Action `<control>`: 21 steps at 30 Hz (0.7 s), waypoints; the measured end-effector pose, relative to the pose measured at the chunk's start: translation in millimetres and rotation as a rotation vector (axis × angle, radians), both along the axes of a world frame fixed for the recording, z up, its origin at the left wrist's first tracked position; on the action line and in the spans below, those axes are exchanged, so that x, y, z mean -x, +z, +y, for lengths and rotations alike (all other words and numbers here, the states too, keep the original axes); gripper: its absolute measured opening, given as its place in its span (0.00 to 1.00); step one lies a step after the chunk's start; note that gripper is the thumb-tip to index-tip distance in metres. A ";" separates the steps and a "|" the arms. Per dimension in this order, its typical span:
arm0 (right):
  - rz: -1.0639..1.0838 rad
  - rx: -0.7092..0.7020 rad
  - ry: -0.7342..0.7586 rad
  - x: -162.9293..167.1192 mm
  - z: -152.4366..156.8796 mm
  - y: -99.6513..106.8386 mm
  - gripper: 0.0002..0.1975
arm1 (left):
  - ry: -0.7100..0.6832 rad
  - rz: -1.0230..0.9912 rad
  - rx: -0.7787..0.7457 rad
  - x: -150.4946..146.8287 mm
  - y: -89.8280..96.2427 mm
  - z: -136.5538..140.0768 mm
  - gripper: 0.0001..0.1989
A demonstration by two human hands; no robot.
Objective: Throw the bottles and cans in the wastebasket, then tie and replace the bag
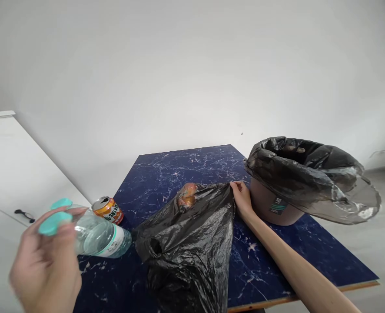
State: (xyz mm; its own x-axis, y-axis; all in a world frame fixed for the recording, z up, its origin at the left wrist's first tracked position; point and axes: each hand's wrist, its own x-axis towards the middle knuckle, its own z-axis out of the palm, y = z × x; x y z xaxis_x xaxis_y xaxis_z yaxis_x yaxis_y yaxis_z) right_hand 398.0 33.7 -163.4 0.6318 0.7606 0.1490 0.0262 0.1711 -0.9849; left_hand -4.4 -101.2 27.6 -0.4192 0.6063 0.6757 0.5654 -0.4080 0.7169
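Note:
My left hand point(45, 265), slightly blurred, is closed around a clear plastic bottle point(101, 239) by its teal-capped end. A second teal cap point(61, 203) shows just behind, its bottle mostly hidden. The held bottle tilts, with its base toward the black plastic bag point(192, 243). My right hand point(241, 195) pinches the upper right edge of this bag, which is spread over the table and hangs toward me. Reddish-orange round things point(187, 194), perhaps fruit, show at the bag's far edge. Beside the bottle stands an opened orange drink can point(108, 210).
A brown bin point(267, 202) lined with a black bag stands at the right, its liner flaring past the rim. The blue marbled table point(179, 165) has its front edge at lower right. A white cabinet point(19, 165) is at the left, a pale wall behind.

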 end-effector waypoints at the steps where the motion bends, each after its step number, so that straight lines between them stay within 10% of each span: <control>1: -0.004 -0.001 0.003 0.2 0.1 -0.2 0.17 | -0.004 -0.013 -0.007 -4.9 0.7 4.4 0.20; 21: -0.033 0.005 0.039 0.3 -1.5 -0.4 0.18 | -0.007 0.146 -0.053 2.5 -11.1 167.1 0.18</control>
